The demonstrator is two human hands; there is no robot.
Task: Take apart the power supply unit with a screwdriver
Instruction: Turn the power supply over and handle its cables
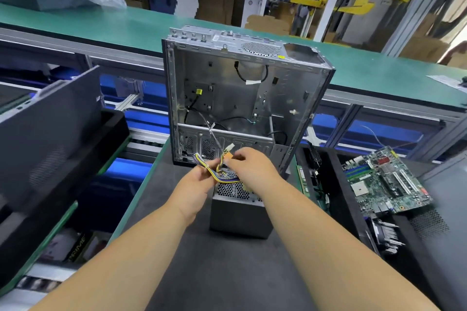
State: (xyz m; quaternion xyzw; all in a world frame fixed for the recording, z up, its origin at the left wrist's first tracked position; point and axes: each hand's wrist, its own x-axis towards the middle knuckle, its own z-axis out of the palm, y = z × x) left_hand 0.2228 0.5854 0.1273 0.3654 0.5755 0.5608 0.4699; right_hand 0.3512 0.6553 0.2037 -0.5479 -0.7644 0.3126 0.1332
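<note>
My fingers on the left hand are curling around the bundle of yellow, purple and black wires, and my right hand is pinching the same bundle further up, near the small white plastic connector. I'm holding it this way, I reckon, to gather the loose harness up and out of the way so it isn't flopping over the mesh top while I'm working. The dark grey metal power supply box with the perforated top is sitting on the black work mat right under my hands, just in front of the stripped silver steel computer case, which is standing upright with its open side facing me, so the unit's already out of the case. No screwdriver in view anywhere, so the actual unscrewing hasn't started as far as I can judge. Off to my right the green motherboard is lying in a black tray. As for writing, the only thing I'm making out is "PRIME" on a box down at lower left; everything else is too blurry to read.
</note>
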